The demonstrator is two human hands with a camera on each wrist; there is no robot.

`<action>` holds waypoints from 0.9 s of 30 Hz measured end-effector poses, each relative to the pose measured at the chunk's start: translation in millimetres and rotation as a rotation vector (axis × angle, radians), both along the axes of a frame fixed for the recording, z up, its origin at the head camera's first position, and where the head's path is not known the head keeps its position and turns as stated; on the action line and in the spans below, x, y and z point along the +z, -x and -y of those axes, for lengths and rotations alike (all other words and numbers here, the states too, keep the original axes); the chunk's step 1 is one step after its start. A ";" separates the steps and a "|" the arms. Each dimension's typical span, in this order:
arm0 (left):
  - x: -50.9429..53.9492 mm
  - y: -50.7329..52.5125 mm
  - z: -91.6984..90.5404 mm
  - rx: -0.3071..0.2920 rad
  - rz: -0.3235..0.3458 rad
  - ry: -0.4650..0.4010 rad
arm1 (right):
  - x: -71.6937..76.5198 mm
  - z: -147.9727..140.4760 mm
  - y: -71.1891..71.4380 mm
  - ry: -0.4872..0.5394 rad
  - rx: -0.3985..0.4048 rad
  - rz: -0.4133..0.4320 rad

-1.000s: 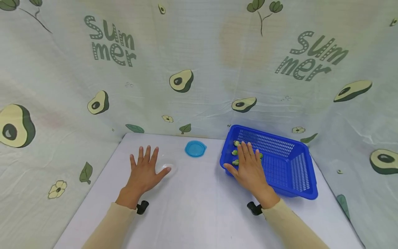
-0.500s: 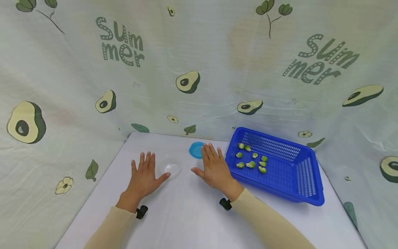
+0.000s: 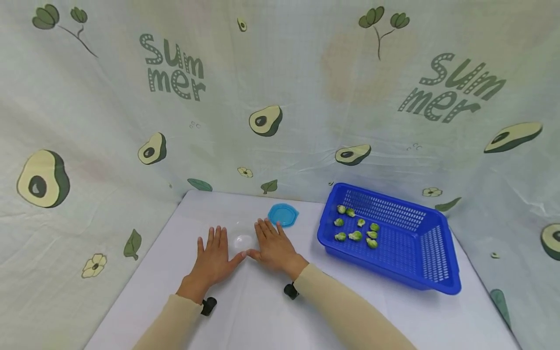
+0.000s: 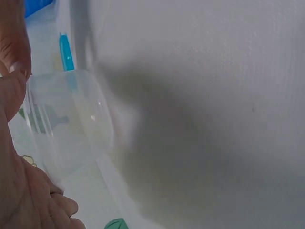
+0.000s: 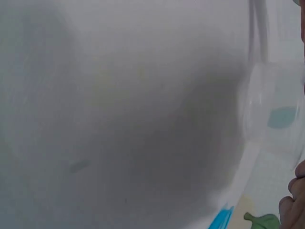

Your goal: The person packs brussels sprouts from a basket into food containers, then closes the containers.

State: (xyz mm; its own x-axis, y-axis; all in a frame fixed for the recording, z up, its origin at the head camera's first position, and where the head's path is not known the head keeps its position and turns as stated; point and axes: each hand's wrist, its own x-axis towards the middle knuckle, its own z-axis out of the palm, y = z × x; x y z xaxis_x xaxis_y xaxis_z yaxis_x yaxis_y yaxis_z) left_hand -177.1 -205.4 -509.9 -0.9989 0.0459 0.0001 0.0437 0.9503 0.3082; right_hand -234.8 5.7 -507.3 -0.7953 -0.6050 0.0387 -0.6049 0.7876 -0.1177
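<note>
A clear plastic container (image 3: 242, 239) stands on the white table between the two hands; the left wrist view shows its transparent wall (image 4: 66, 124) close by. My left hand (image 3: 213, 262) is at its left side, fingers straight, thumb stretched toward the near rim. On the other side is my right hand (image 3: 274, 248), fingers extended, its thumb meeting the left thumb in front of the container. Whether the palms touch the container is hard to tell. In the right wrist view the container (image 5: 274, 112) appears at the right edge beside curved fingertips (image 5: 298, 191).
Behind the right hand lies a blue round lid (image 3: 283, 215). A blue plastic basket (image 3: 393, 272) at the right holds several small green sprouts (image 3: 355, 236). Patterned cloth (image 3: 306, 97) rises behind the white table (image 3: 245, 316).
My right hand has moved left from over the basket, past the blue lid, to the container. The sprouts are uncovered. My left hand has shifted only slightly, nearer the container.
</note>
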 end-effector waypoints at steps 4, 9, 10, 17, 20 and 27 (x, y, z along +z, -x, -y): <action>-3.8 1.3 -1.8 -0.018 0.001 -0.006 | -3.1 2.7 -0.5 -0.026 -0.006 0.017; -9.0 -0.5 -6.1 -0.060 -0.016 -0.027 | -6.0 -6.3 -9.7 -0.028 -0.023 0.016; -9.8 -1.7 -7.4 -0.069 -0.022 -0.025 | -6.5 -9.3 -13.0 -0.019 -0.025 0.017; -12.9 -18.0 -28.9 -0.158 -0.052 -0.029 | -10.9 -40.3 -44.4 0.063 -0.065 0.034; -13.0 -24.8 -43.7 -0.200 -0.061 -0.028 | -12.0 -57.5 -59.1 0.112 -0.096 0.034; -11.6 -39.8 -78.5 -0.303 -0.046 -0.025 | -15.6 -98.6 -93.4 0.178 -0.158 -0.007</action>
